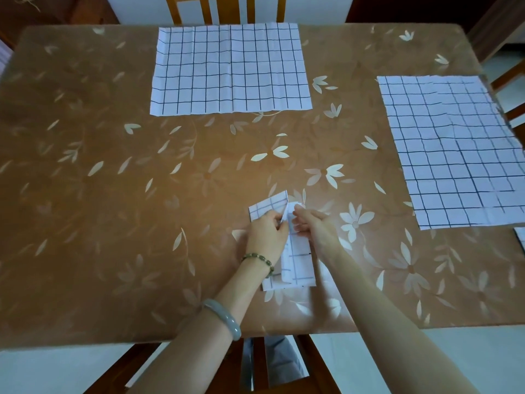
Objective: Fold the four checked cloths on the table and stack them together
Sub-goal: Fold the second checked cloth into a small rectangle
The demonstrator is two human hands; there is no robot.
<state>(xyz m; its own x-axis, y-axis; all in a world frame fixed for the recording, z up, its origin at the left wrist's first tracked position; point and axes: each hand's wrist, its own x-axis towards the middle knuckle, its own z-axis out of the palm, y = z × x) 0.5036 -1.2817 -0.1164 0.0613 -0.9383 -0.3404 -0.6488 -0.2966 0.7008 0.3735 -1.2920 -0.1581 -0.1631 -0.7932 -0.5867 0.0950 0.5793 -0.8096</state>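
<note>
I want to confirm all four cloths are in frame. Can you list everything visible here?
Table: one, brown cover with pale flowers, fills the view.
Flat checked cloths: two, white with dark grid, one at the far edge, one at the right.
Cloth sliver: one, white, cut off at the right edge.
Folded checked cloth: one, white with dark grid, near centre, partly folded.
Chairs: three, wooden, far side, near side, right side.
Bracelets: two, left arm; beaded at the wrist, grey-green bangle up the forearm.
Hands: two; left hand and right hand pinch the folded checked cloth's far end.
</note>
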